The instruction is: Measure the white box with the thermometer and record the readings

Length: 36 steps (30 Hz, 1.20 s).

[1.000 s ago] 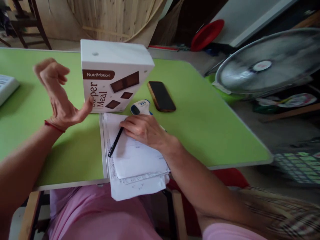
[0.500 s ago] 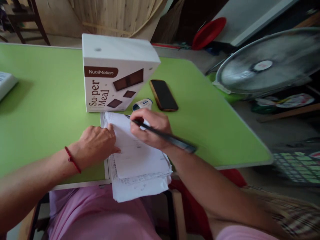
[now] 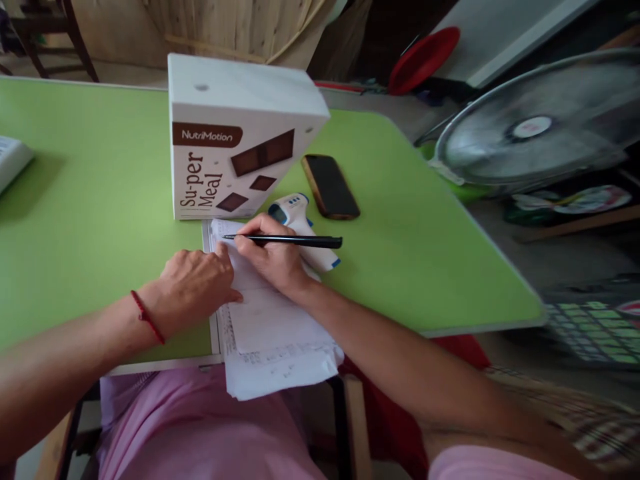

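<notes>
A black pen (image 3: 300,240) is gripped between the thumb and fingers of my right hand (image 3: 273,257), its tip near the upper left of a white notebook page (image 3: 265,320). My left hand (image 3: 197,287) lies on the notebook's left edge, fingers and thumb spread, pressing on the paper; a red cord bracelet (image 3: 147,318) circles that wrist. Loose written sheets stick out below the top page. Just past the notebook stands a white NutriMotion box (image 3: 205,167). Beside my right hand lies a white and blue infrared thermometer (image 3: 313,243), partly hidden by the hand and pen.
The green table (image 3: 90,233) holds a dark phone (image 3: 331,187) to the right of the box and part of a white object (image 3: 13,160) at far left. Off the table's right side stands a large fan (image 3: 525,127). A red basin (image 3: 424,60) is at the back.
My right hand has moved left across the page toward its upper left corner, and the pen has swung nearly level. More of the thermometer shows. My left hand stays in place on the paper.
</notes>
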Motion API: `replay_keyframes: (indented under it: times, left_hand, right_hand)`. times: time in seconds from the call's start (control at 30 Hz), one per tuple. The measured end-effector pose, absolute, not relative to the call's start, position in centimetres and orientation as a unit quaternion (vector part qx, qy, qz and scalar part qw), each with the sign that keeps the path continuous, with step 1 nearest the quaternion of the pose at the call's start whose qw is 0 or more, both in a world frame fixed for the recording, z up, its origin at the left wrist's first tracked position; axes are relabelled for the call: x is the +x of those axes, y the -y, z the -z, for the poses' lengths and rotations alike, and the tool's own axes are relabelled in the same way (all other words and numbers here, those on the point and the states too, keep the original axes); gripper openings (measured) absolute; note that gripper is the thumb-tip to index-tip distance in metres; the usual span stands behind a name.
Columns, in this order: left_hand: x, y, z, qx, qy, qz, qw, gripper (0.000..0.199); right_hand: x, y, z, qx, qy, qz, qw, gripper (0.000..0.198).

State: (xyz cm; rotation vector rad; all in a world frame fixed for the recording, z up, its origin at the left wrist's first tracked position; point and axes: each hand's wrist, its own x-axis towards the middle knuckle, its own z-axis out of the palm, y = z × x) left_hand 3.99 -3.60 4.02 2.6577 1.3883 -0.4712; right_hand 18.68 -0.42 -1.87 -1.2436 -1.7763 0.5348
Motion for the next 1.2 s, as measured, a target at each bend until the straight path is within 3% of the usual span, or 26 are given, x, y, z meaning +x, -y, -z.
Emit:
replay_keyframes:
  times: [0.3,1.2]
  left_hand:
    - [3.95,3.55,-4.17,0.872,-0.463,0.155,0.051,0.07]
    - [3.91,3.68,-4.2,0.874,-0.457,0.158,0.035,0.075]
  right_hand:
    - [18.51,0.27,1.99,-0.511,0.73,-0.198,0.408,0.01]
    - [18.33,0.3,1.94,-0.514,0.721,-0.19,0.425,0.01]
